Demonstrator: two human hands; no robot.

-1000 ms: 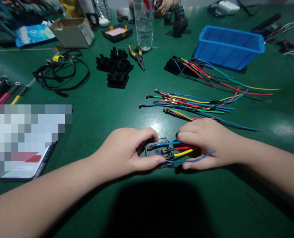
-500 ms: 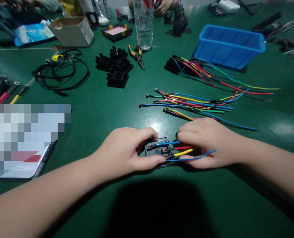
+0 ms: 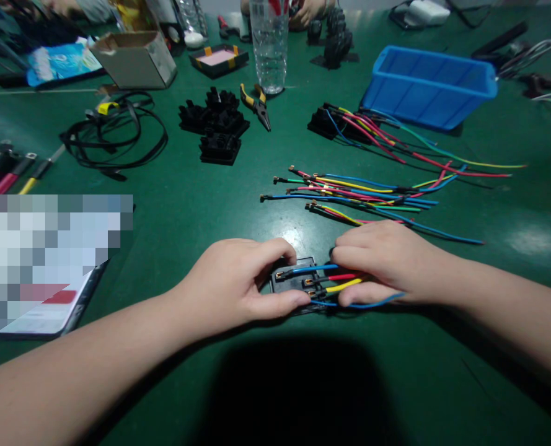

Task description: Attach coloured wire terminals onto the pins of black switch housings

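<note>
A small, flat black plastic connector block [image 3: 296, 282] with a matte, ribbed face lies on the smooth dark green table mat [image 3: 186, 204], and everything here sits around that block. Short glossy insulated leads with brass-coloured crimp tips run into it from its right side: an upper blue lead [image 3: 315, 269], a red lead [image 3: 344, 277] and a yellow lead [image 3: 344, 285]. The left hand [image 3: 238, 279] is clamped on the block from its left, fingers curled over the far edge and the thumb laid flat along the near edge. The right hand [image 3: 387, 263] lies just right of the block, palm down over the leads. Its thumb and fingers are closed narrowly on a thin blue wire [image 3: 372, 303], which bends in a shallow curve from the block's near right corner out under the wrist. Beyond the block lies a loose fan of coloured wires [image 3: 359, 195]. Farther beyond it and to its left sits a heap of chunky black moulded connector housings [image 3: 217, 127], with yellow-handled pliers [image 3: 256, 105] beside them. A rectangular blue plastic bin [image 3: 428, 87] stands well beyond the block to its right.
</note>
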